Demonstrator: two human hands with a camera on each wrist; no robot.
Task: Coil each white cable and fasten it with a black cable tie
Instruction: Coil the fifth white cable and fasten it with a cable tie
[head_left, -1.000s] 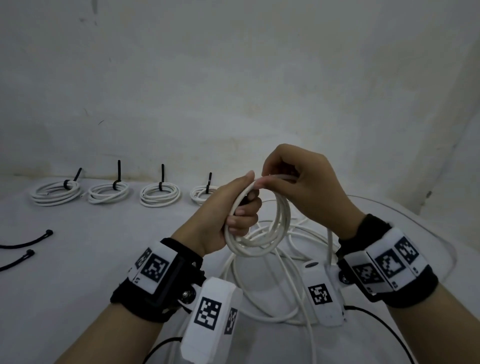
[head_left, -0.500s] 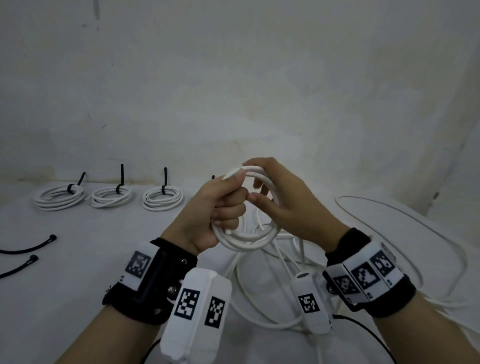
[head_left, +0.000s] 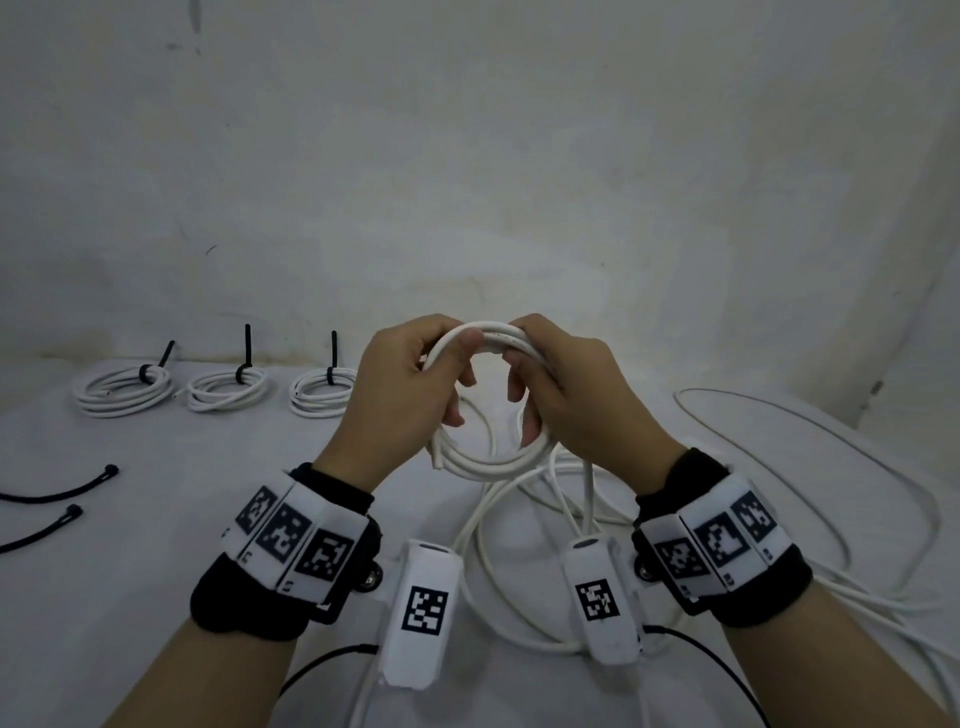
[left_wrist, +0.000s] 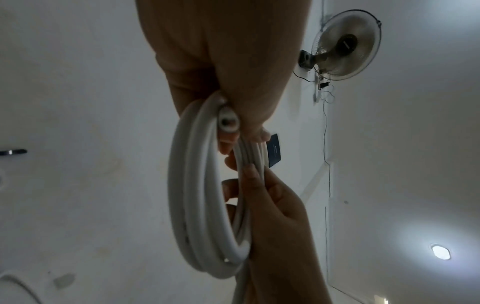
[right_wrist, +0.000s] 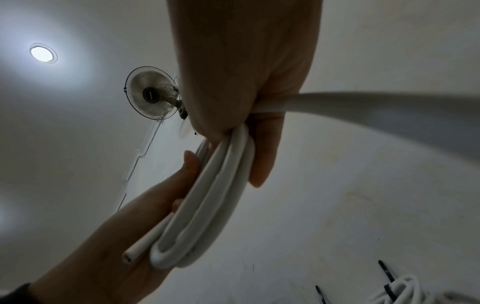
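We count three tied coils (head_left: 223, 389) at table rear — done. Left hand (head_left: 400, 384) and right hand (head_left: 576, 400) both grip current white cable coil (head_left: 493, 457) mid-air; tail unwound, loose black ties (head_left: 57, 491) waiting at left.

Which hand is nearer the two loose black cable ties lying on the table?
Left. The left hand grips the coil on the side toward the ties; the right hand holds the coil's far side.

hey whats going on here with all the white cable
A person is winding a white cable into a coil held up over the table. The left hand and right hand both grip it near the top, with loose cable still trailing. Three tied coils lie along the wall and two black cable ties lie loose at left.
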